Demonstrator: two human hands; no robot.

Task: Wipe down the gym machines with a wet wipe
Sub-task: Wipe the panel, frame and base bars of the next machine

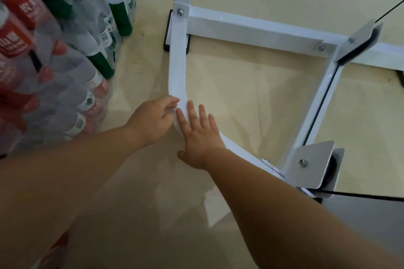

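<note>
Gym machine frame (177,65), rigid glossy white steel standing heavy on the floor (240,98), should take firm pressure: the left hand (153,120) pinches what seems a limp white wipe (176,109) at its bend, while the right hand (200,137) lies flat there, fingers straight.

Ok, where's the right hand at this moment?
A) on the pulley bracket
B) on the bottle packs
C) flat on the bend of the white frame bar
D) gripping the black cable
C: the right hand lies with straight fingers on the bend of the white frame bar, beside the left hand.
</note>
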